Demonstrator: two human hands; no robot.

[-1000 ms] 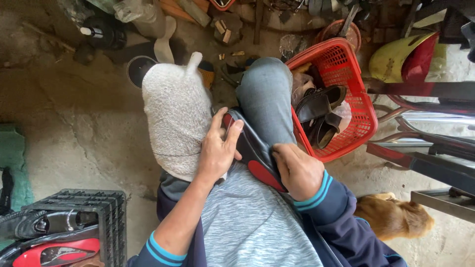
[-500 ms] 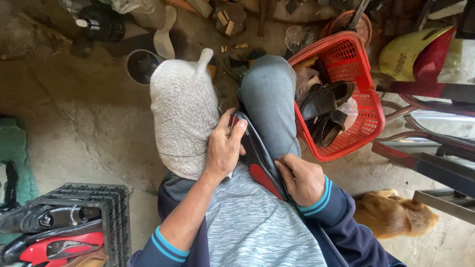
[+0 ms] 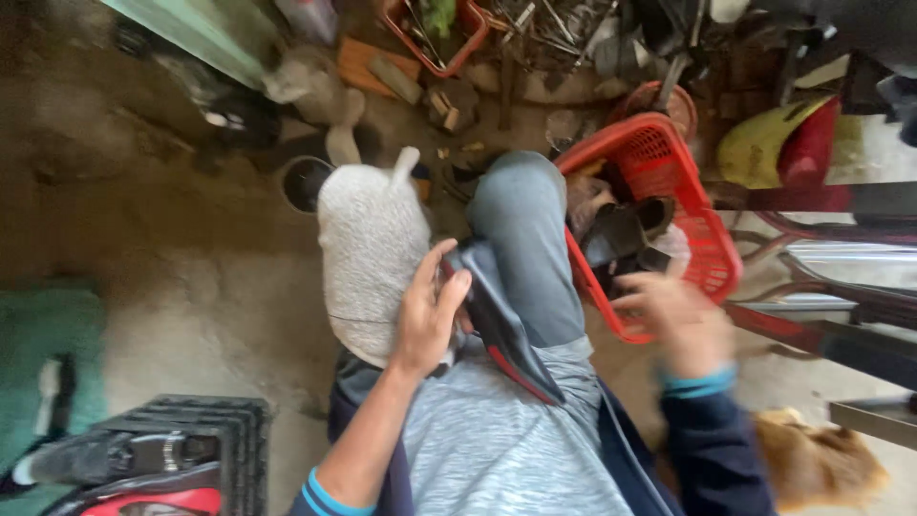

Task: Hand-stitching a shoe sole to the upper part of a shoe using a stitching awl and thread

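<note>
The left hand (image 3: 428,320) held a dark shoe piece (image 3: 501,325) with a red edge against the lap, grip closed around its upper end. The right hand (image 3: 669,315), blurred, hung open-fingered by the red basket (image 3: 702,239) of shoes, grasping nothing.

We see soft, even daylight with no hard shadows; the brightest patch lies at the right edge, where a pale metal bar (image 3: 850,256) glares almost white. The upper left corner falls dim and murky. Motion blur smears the whole view: the right hand (image 3: 669,320) over the red plastic mesh basket (image 3: 709,256) is a streak, while the left hand (image 3: 430,315) stays fairly sharp. Edges look stretched by the wide lens.
</note>
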